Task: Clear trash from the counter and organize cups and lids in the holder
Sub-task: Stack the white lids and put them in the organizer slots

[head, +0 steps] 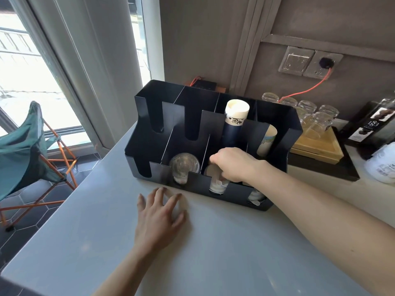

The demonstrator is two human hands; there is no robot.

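Observation:
A black slotted holder (147, 146) stands on the white counter (213, 253). A stack of clear lids (184, 165) fills its front left-middle slot. White lids (215, 184) sit in the slot to the right, where my right hand (233, 164) reaches in with fingers curled down onto them. More white lids (255, 196) show in the front right slot. A tall stack of paper cups (236, 116) leans in a back compartment, with another cup stack (268, 138) to its right. My left hand (159, 218) lies flat on the counter, fingers spread, in front of the holder.
Upturned drinking glasses (314, 116) stand on a wooden tray (320, 150) right of the holder, beside a dark box (372, 122) and a white bottle (382, 165). An orange cable (307, 86) runs to a wall socket. A green folding chair (23, 146) stands by the window on the left.

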